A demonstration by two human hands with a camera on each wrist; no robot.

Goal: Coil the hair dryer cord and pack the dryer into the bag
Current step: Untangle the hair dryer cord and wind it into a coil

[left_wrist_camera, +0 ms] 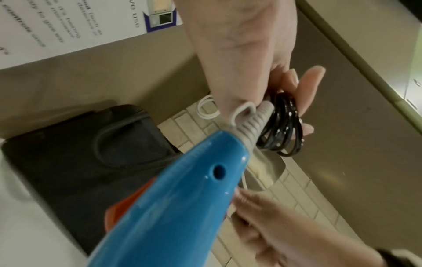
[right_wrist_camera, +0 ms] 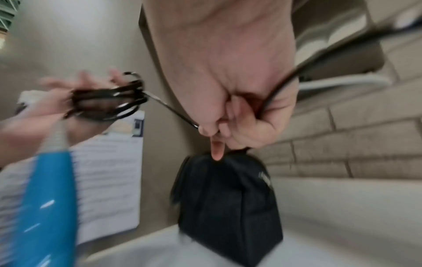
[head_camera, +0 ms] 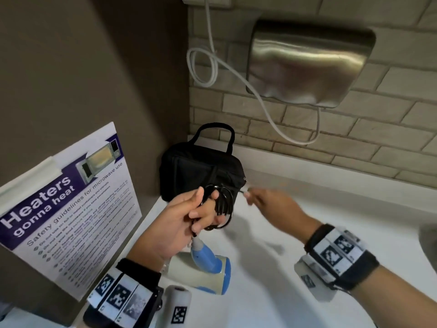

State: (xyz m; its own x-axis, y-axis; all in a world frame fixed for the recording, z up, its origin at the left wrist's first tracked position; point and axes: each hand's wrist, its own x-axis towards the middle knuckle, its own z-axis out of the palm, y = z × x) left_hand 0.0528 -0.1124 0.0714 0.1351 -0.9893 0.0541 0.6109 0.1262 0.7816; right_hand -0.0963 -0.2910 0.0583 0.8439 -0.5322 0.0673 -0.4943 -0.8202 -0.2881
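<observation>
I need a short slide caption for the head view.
Left hand holds coiled black cord; right hand pulls its free end before the bag.

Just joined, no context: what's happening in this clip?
A person is winding a hair dryer's cord. The left hand holds the black cord in loops, with the blue hair dryer hanging below it. The right hand grips the loose end of the cord and pulls it taut for another loop. The black bag stands behind on the white counter, and nothing is packed in it yet.
</observation>
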